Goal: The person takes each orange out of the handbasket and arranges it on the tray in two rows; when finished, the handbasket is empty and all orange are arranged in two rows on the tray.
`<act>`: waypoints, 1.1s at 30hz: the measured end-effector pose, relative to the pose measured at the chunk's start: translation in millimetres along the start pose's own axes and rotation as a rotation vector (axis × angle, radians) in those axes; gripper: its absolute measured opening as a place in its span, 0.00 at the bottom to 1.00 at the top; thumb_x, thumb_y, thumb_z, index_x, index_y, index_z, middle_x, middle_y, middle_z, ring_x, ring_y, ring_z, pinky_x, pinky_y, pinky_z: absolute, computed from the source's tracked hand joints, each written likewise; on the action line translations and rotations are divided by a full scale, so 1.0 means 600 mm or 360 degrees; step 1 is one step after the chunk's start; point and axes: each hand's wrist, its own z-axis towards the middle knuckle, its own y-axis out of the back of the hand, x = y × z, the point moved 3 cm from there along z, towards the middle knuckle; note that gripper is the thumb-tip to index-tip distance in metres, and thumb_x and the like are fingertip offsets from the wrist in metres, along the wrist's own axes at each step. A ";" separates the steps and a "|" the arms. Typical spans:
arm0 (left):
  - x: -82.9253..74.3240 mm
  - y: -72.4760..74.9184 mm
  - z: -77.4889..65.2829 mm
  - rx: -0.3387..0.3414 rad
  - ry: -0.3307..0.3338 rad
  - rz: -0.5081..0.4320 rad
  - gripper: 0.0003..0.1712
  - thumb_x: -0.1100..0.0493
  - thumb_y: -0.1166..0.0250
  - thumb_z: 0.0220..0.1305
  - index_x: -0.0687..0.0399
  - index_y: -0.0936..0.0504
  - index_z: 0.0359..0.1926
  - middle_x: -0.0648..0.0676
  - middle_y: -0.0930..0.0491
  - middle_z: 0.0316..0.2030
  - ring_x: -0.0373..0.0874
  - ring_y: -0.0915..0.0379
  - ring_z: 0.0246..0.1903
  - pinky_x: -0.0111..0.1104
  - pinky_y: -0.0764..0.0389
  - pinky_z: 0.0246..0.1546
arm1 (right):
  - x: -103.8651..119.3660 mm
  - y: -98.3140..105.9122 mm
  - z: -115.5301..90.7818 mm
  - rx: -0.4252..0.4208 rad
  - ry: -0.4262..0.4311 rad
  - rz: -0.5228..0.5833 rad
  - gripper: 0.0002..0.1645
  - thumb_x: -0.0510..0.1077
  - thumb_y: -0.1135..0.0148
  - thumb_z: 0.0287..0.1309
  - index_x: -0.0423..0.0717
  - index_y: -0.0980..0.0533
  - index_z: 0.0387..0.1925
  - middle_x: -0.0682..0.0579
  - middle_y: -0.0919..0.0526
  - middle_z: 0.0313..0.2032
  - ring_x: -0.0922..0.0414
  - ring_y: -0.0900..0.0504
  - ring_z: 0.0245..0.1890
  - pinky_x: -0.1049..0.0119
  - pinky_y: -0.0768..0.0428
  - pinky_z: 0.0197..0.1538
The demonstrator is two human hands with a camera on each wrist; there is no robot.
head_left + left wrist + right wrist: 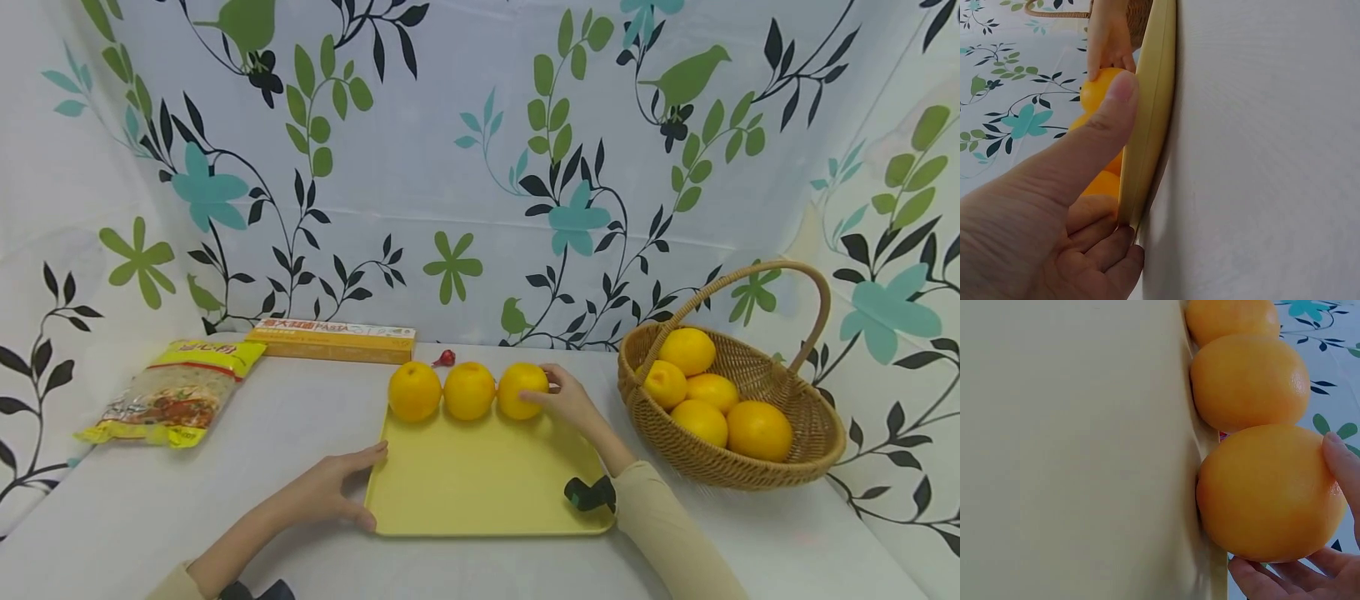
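In the head view a yellow tray lies on the table, with a row of three oranges along its far edge: a left orange, a middle orange and a right orange. My right hand holds the right orange, thumb on one side and fingers on the other; the right wrist view shows this orange close up at the tray's rim. At the tray's left side my left hand is spread, its thumb and fingertips touching the edge, as the left wrist view also shows.
A wicker basket with several yellow-orange fruits stands at the right. At the left lie a yellow food bag and a long box marked pasta. Behind the tray is a small red object. A patterned cloth hangs behind.
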 end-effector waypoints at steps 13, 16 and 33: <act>0.001 0.001 0.000 -0.0007 -0.0017 -0.0003 0.54 0.43 0.29 0.37 0.69 0.39 0.61 0.64 0.43 0.62 0.60 0.47 0.59 0.51 0.43 0.56 | 0.011 -0.004 -0.007 0.0080 -0.0019 0.0022 0.42 0.47 0.30 0.43 0.39 0.39 0.59 0.41 0.32 0.55 0.47 0.29 0.49 0.55 0.29 0.52; 0.000 0.001 0.000 -0.0008 -0.0010 -0.0008 0.54 0.43 0.29 0.37 0.69 0.39 0.61 0.65 0.43 0.62 0.60 0.47 0.59 0.51 0.43 0.56 | 0.010 -0.007 -0.007 0.0088 -0.0026 0.0009 0.46 0.49 0.31 0.44 0.38 0.42 0.61 0.39 0.35 0.57 0.44 0.31 0.52 0.53 0.32 0.54; -0.006 0.002 0.001 0.0010 -0.0020 -0.0032 0.54 0.44 0.29 0.37 0.70 0.40 0.61 0.66 0.44 0.62 0.61 0.48 0.59 0.52 0.45 0.57 | 0.092 0.082 -0.042 0.0101 0.0277 -0.0225 0.45 0.48 0.34 0.48 0.34 0.44 0.62 0.36 0.40 0.61 0.44 0.42 0.61 0.51 0.39 0.59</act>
